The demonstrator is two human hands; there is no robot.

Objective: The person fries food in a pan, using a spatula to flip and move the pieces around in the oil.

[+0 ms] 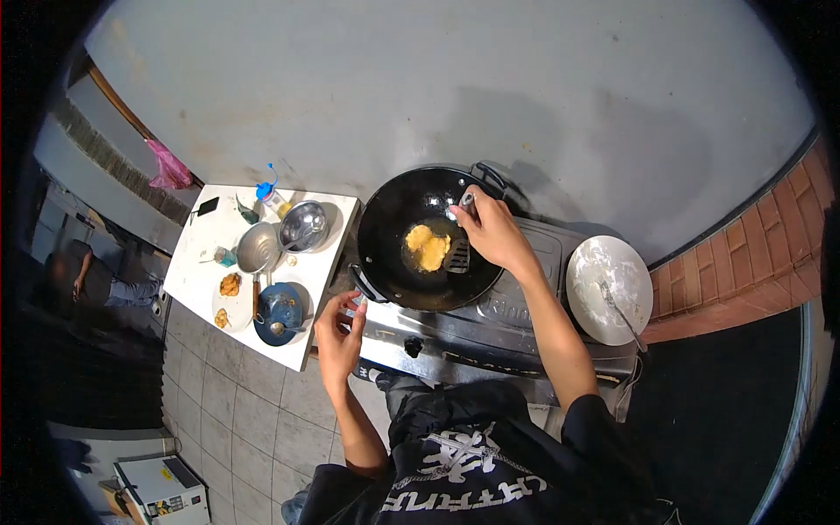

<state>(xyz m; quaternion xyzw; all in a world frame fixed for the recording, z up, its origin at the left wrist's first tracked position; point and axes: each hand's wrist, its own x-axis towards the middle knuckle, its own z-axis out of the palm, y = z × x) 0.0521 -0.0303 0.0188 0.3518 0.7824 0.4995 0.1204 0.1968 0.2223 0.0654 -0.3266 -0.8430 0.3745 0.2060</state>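
My right hand (499, 234) is closed round the handle of a slotted spatula (457, 256), whose dark blade dips into the black wok (389, 210). Beside the blade, a yellow battered piece of food (426, 248) lies in a little oil at the wok's bottom. My left hand (339, 332) is just outside the wok's near-left loop handle (363, 284), fingers loosely bent and apart, holding nothing. The wok sits on a metal gas stove (490, 346).
A white table (197, 249) on the left bears metal bowls (259, 248), a blue plate (278, 302), a plate with fried pieces (230, 285) and a blue-capped bottle (276, 199). Right of the wok is a flour-dusted white plate (612, 262) with a fork (621, 317). Another person (83, 276) is far left.
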